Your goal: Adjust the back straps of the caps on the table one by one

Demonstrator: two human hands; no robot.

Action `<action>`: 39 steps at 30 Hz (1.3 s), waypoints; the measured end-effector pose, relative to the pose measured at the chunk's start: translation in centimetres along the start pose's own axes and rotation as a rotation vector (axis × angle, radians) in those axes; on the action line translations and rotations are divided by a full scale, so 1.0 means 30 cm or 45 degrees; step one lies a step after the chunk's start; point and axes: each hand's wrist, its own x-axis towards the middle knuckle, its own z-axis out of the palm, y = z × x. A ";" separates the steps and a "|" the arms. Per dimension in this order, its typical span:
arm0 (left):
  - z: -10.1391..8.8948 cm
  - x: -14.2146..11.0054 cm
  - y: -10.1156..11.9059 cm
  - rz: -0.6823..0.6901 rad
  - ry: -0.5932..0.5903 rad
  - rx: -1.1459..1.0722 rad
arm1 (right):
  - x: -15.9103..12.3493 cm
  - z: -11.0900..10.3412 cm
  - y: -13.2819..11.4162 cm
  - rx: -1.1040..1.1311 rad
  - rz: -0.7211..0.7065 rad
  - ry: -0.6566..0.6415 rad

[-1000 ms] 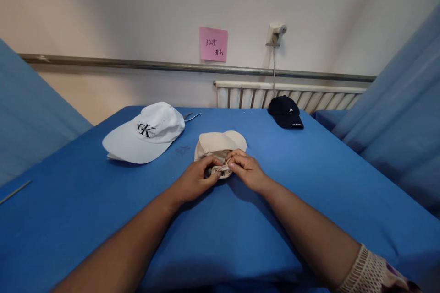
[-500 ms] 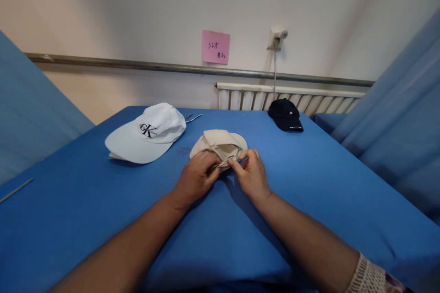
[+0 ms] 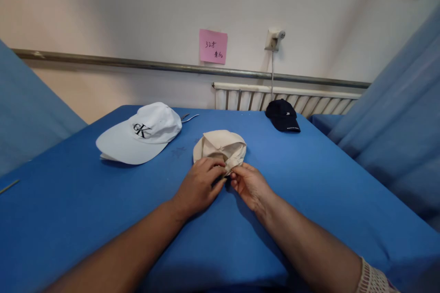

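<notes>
A beige cap (image 3: 220,144) lies at the middle of the blue-covered table (image 3: 309,201), its back opening and strap side towards me. My left hand (image 3: 202,183) grips the near left part of its edge, fingers curled over the fabric. With thumb and fingers pinched, my right hand (image 3: 249,185) holds the near right edge. Both hands almost meet at the strap, and the fingertips partly hide it. To the left sits a white cap (image 3: 158,123) with black letters, its brim pointing left. A small dark navy cap (image 3: 282,114) rests at the far right.
A pink note (image 3: 213,46) is stuck on the wall above a metal rail (image 3: 137,65). A radiator (image 3: 245,99) and a plugged socket (image 3: 274,40) are behind the table. Blue curtains (image 3: 395,114) hang at both sides. A thin stick (image 3: 9,187) lies at the left edge.
My right hand has turned and dropped slightly, now gripping the cap's edge from below. The beige cap has tilted and its opening has changed shape. The view has shifted a little to the right.
</notes>
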 end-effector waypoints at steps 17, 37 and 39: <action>0.055 0.012 -0.041 -0.906 0.084 -1.223 | 0.035 -0.029 0.028 -0.248 -0.146 0.076; 0.092 0.019 -0.043 -0.903 0.053 -1.332 | 0.070 -0.044 0.044 -0.665 -0.417 0.138; 0.088 0.023 -0.041 -0.977 0.124 -1.399 | 0.080 -0.051 0.051 -0.710 -0.453 0.164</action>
